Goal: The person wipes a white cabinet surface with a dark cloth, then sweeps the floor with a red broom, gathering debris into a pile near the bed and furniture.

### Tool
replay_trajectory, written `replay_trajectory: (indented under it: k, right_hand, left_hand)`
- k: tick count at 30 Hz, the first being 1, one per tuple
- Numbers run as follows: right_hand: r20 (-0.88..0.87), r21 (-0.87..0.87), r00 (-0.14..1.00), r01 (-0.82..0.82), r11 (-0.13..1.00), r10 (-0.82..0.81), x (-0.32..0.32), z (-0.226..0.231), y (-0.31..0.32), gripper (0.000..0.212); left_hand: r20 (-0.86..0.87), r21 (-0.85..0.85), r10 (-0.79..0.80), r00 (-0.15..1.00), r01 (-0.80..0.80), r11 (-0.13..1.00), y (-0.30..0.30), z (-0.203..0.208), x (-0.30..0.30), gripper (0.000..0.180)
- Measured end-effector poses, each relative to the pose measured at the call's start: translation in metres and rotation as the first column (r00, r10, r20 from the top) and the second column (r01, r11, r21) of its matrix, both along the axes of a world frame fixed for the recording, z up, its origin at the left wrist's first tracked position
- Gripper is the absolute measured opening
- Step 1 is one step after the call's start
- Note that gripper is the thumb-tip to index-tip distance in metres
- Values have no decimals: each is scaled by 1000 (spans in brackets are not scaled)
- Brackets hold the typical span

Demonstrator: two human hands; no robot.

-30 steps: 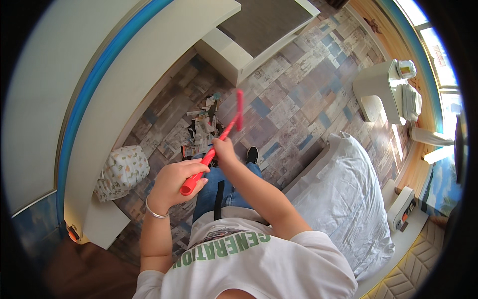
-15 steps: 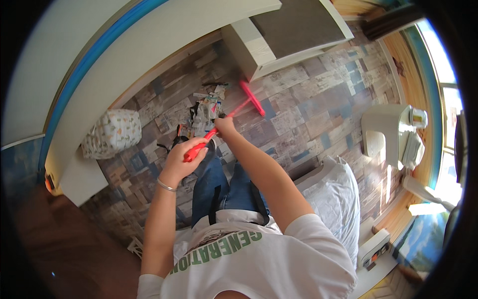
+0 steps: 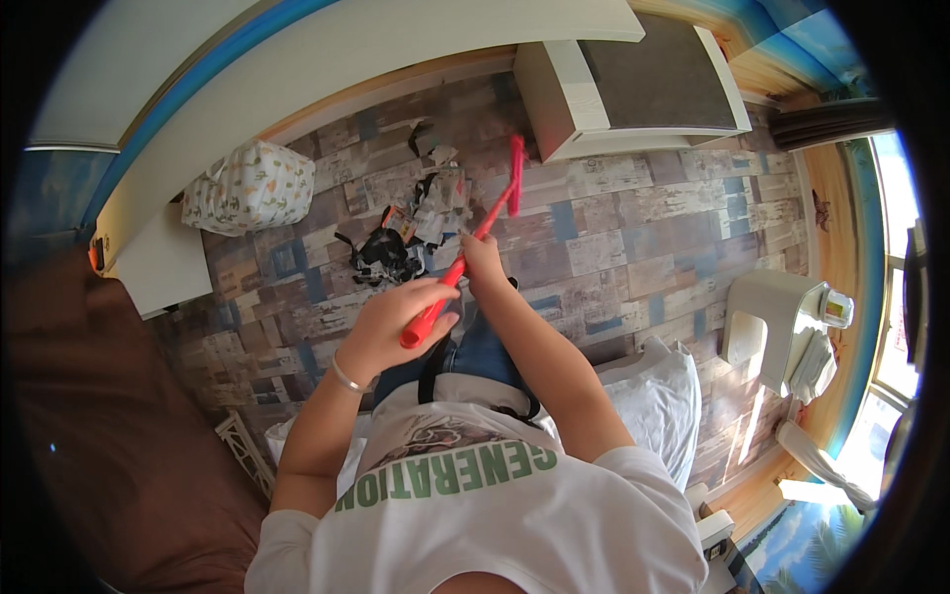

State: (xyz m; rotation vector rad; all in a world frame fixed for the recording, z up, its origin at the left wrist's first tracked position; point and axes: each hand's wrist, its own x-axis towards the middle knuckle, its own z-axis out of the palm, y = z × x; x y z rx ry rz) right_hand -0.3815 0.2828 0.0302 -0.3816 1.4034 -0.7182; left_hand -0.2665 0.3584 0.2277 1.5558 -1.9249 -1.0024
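With both hands I hold a long-handled red broom [image 3: 450, 278] that has a narrow pink bar-shaped head [image 3: 516, 176]. My left hand [image 3: 398, 322], with a bracelet at its wrist, is closed round the upper end of the handle. Further down, my right hand [image 3: 482, 261] grips the same handle. The broom head is at floor level, just right of a heap of litter [image 3: 440, 206] with papers and wrappers in it. Black strap-like pieces [image 3: 384, 255] lie at the heap's near left side.
A patterned fabric bag [image 3: 252, 188] stands at the left by the wall. The white and grey cabinet [image 3: 564, 104] is ahead right. To the right is a white stool-like stand [image 3: 772, 317]; a pale pillow [image 3: 648, 401] is close behind my right arm. Brown bedding [image 3: 99, 426] covers the left.
The broom head has moved left relative to the cabinet corner, nearer the litter, and turned from slanting to almost straight ahead. My view has shifted; both hands keep their hold.
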Motion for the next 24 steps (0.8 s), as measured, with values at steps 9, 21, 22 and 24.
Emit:
replay_trajectory:
  k: [9, 21, 22, 24]
  right_hand:
    - [90, 43, 995, -40, 998, 36, 37, -53, 50, 33]
    - [-115, -710, 670, -572, 411, 734, 54, 122, 110, 60]
    - [-192, -661, 585, -671, 337, 788, 56, 135, 106, 80]
    - [-232, -500, 464, -811, 305, 855, 63, 149, 105, 79]
  left_hand:
    - [-2, -75, -25, 1000, 25, 997, 48, -40, 42, 11]
    - [-300, 124, 205, 932, -175, 977, 101, -35, 132, 79]
    - [-195, 268, 262, 945, -205, 941, 103, -41, 139, 81]
    - [-192, 417, 277, 941, -178, 891, 111, -75, 143, 91]
